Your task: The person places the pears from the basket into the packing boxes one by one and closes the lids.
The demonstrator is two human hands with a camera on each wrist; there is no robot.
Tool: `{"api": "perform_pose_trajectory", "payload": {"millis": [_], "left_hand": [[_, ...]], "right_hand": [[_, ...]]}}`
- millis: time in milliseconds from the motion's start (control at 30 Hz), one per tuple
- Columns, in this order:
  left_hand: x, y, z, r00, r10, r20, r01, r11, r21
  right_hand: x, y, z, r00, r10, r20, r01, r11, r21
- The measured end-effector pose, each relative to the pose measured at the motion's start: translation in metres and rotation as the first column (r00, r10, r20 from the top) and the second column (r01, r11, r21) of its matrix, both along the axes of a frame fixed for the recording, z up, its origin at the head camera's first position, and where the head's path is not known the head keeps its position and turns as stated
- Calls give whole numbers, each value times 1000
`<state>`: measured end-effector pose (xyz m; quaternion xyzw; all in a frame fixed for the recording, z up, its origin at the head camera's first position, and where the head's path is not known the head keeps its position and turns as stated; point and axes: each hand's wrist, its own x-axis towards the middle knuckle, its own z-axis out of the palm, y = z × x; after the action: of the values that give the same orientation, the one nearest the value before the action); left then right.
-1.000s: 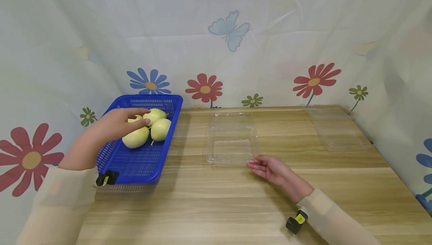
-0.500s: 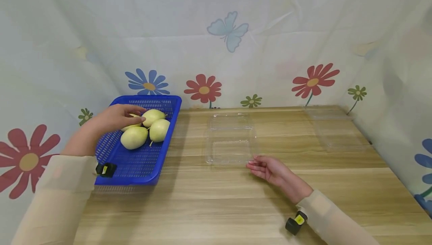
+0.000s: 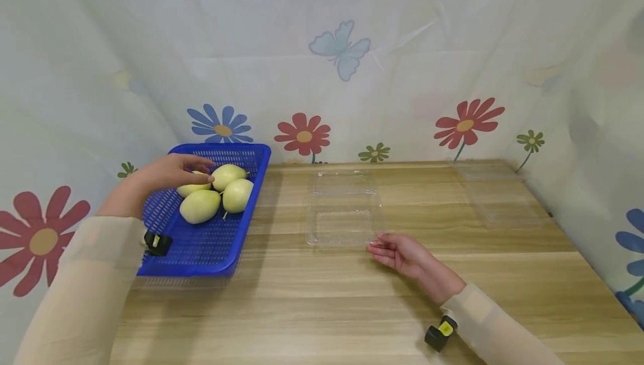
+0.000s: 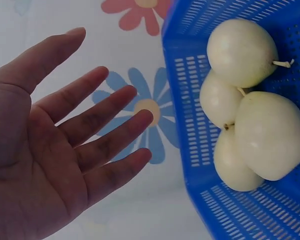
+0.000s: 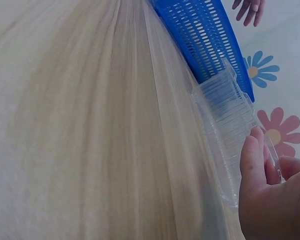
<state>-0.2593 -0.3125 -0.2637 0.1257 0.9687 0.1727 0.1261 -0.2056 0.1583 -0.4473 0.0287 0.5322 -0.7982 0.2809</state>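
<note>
Several pale yellow-green pears (image 3: 200, 207) lie together in the blue perforated plastic basket (image 3: 198, 256) on the left of the head view. My left hand (image 3: 163, 176) hovers above them with its fingers outstretched, apart from the fruit in the left wrist view, and holds nothing. Beside the basket stands a clear plastic clamshell box (image 3: 344, 217), lid folded back and nothing inside. At its near right corner, my right hand (image 3: 405, 256) pinches the rim between thumb and fingers, seen closely in the right wrist view.
Another clear plastic container (image 3: 505, 200) lies toward the back right of the wooden table (image 3: 322, 309). A white curtain (image 3: 402, 91) printed with flowers and a butterfly stands behind the table and along both sides.
My left hand has shifted slightly up and back to the left over the pears, showing more of them. My right hand and the clamshell box have stayed in place.
</note>
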Motion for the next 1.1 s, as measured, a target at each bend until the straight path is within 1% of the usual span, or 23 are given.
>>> {"api": "perform_pose_trajectory", "payload": {"millis": [100, 267, 500, 600, 733, 967, 1100], "left_hand": [[-4, -7, -4, 1000, 1, 17, -2, 1000, 6], [-11, -18, -17, 998, 22, 51, -24, 999, 45], [-20, -34, -37, 998, 44, 49, -47, 997, 54], [-23, -39, -43, 996, 65, 58, -69, 996, 59], [-26, -44, -52, 990, 104, 96, -111, 991, 75], [-30, -54, -65, 979, 122, 162, -142, 982, 121], [-31, -57, -71, 970, 142, 200, -173, 973, 150]], "right_hand": [[0, 0, 0, 1000, 1, 0, -1, 1000, -1], [0, 0, -1, 1000, 1, -2, -1, 1000, 5], [0, 1, -2, 1000, 2, -4, -2, 1000, 9], [0, 1, -2, 1000, 2, -8, -2, 1000, 15], [0, 2, -3, 1000, -1, -6, 1, 1000, 15], [0, 2, -2, 1000, -3, -3, 3, 1000, 8], [0, 2, -3, 1000, 4, -4, -4, 1000, 3]]}}
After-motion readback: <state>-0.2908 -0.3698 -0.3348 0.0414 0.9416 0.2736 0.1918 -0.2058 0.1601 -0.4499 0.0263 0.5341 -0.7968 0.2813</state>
